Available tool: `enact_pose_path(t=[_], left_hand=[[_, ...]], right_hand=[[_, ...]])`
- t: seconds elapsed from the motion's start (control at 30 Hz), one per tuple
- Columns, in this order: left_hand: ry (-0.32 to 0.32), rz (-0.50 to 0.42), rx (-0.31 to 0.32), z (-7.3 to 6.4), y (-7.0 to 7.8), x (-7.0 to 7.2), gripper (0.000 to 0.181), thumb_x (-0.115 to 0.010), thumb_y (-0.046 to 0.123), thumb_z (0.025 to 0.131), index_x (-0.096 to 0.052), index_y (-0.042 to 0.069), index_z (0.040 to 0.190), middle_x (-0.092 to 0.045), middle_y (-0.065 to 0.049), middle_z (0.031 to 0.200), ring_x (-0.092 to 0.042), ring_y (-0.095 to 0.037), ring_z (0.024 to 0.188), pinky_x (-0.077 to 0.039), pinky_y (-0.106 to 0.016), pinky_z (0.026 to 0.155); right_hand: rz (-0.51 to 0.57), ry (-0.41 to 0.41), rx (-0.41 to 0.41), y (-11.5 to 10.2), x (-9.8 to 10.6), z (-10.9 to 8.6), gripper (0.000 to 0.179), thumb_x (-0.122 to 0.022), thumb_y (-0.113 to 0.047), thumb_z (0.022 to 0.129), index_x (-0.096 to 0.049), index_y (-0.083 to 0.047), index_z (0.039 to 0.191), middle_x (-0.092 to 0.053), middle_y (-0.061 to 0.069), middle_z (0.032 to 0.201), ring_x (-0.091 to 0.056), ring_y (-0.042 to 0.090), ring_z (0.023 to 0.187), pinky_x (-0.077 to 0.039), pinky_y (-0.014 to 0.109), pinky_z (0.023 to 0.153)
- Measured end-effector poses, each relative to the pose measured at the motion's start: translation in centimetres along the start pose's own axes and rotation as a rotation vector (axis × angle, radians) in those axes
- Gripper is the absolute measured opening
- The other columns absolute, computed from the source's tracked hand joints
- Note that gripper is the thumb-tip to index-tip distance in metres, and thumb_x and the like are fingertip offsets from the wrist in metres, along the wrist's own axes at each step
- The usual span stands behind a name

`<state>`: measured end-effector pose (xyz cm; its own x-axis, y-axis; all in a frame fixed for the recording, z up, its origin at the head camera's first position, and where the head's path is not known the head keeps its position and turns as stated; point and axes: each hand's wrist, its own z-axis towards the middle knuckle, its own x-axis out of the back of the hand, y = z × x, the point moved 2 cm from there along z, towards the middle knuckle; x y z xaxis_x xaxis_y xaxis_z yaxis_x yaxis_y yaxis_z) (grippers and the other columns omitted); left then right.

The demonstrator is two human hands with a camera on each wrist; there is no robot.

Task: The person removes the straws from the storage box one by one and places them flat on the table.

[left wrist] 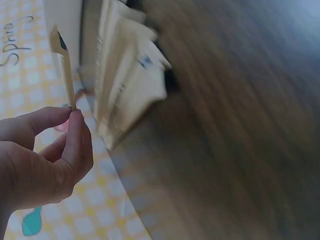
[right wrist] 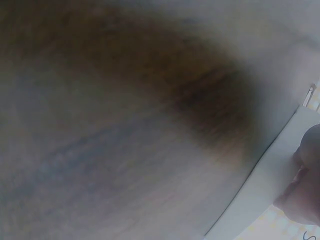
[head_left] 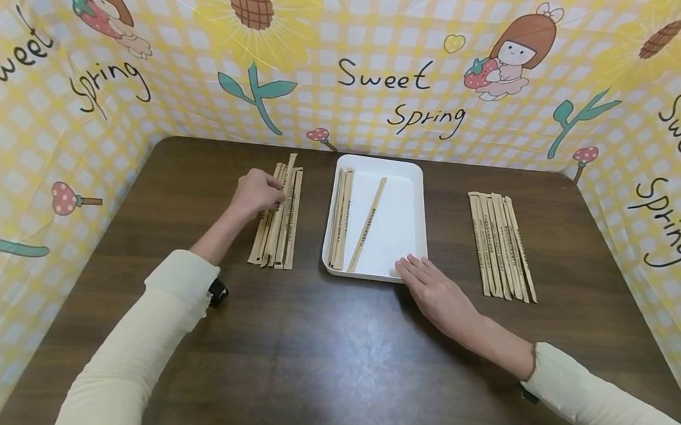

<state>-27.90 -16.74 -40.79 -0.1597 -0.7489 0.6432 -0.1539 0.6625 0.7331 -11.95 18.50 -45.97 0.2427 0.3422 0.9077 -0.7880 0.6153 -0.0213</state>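
Between thumb and fingertips, my left hand (head_left: 256, 192) pinches a slim brown paper-wrapped stick (left wrist: 67, 75), one end pointing up past the fingers in the left wrist view. That hand is over the left pile of similar wrapped sticks (head_left: 295, 221), which bear dark print. My right hand (head_left: 437, 296) rests on the near right corner of a white tray (head_left: 392, 165), fingers fairly straight over its rim. Inside the tray, several wrapped sticks (head_left: 341, 222) lie together along the left side. One more wrapped stick (head_left: 368, 220) lies slanted beside them.
Another pile of wrapped sticks (head_left: 499, 246) lies side by side on the right of the dark wooden table (head_left: 325, 367). A yellow checked cloth (head_left: 366, 38) with printed figures stands around the table's back and sides. The right wrist view is mostly blurred.
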Motion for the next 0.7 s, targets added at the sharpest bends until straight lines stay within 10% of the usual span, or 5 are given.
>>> enact_pose_path(t=[0.7], left_hand=[[0.013,0.067,0.039,0.4,-3.3,1.3,0.032,-0.061,0.005,0.088,-0.069,-0.005,0.116,-0.071,-0.023,0.104,-0.07,-0.024,0.074,-0.055,-0.036,0.064]], right_hand=[[0.012,-0.002,-0.011,-0.1,0.0,-0.1,0.047,-0.067,0.011,0.083,-0.058,0.013,0.129,-0.063,0.026,0.125,-0.06,0.037,0.119,-0.042,0.049,0.105]])
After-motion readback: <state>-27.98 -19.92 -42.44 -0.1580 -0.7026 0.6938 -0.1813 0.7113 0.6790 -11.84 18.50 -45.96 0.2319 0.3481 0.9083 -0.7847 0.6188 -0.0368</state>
